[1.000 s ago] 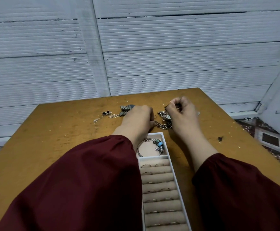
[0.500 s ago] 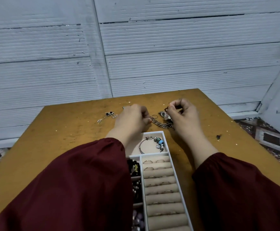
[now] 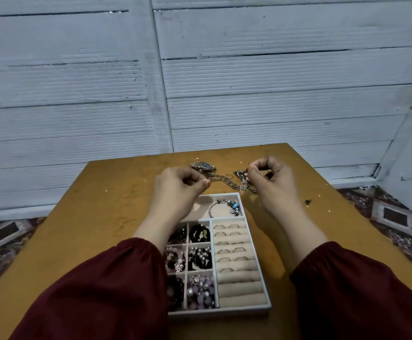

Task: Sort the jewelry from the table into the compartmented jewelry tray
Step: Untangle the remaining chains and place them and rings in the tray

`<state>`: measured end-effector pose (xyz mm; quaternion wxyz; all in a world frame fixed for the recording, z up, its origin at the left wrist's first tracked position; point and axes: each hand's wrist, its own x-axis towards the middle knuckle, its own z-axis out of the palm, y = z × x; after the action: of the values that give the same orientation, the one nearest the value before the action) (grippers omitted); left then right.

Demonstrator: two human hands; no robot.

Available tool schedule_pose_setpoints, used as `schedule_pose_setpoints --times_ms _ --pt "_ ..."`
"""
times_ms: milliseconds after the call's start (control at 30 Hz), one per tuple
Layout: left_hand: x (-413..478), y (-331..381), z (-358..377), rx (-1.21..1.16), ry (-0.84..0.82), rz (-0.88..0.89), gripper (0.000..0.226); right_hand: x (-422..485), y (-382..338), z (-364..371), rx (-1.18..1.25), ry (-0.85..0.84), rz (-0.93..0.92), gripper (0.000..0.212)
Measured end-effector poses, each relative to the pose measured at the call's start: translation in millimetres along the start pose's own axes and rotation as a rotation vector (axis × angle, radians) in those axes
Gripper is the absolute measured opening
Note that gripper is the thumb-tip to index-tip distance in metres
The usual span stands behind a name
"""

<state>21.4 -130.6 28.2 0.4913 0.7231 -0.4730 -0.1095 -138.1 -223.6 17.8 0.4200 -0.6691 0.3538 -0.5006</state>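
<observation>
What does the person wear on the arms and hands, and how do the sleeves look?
The left sleeve and right sleeve are loose and dark red, each gathered into a puffed cuff on the forearm. The left hand and right hand are bare: no glove or wristwatch shows.

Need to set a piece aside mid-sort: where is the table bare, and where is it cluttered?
Bare: the table left of the left hand and tray; also right of the right hand, save a dark speck. Crowded: the far strip between the hands, where watch and chain lie.
</observation>
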Motion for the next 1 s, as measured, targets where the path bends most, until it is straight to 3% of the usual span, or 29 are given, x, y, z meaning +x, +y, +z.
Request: schedule_pose_setpoints --times_ms 200,400,600,733,833,1000 --pt "-37 5 1 -0.096 0.035 -0.014 0.013 -34 -22 -4 0.035 0.013 -0.02 0.018" --pt "-82 10 1 -0.13 -0.03 -0.002 0.009 -75 -29 -12 0.075 0.043 -0.011 0.018" --pt "-122 13 -9 -0.07 -0.111 0.028 0.009 -102 -30 -20 0.073 0.04 -0.006 0.002" --pt "-142 16 -11 0.117 -0.14 0.107 0.007 -111 -30 -25 0.067 0.041 -0.024 0.019" --pt "-149 14 -14 0.301 -0.146 0.189 0.005 -112 -29 -27 0.066 0.047 -0.024 0.021" --pt "-155 12 -14 0.392 -0.2 0.273 0.01 -115 -27 -29 0.07 0.047 -0.018 0.019"
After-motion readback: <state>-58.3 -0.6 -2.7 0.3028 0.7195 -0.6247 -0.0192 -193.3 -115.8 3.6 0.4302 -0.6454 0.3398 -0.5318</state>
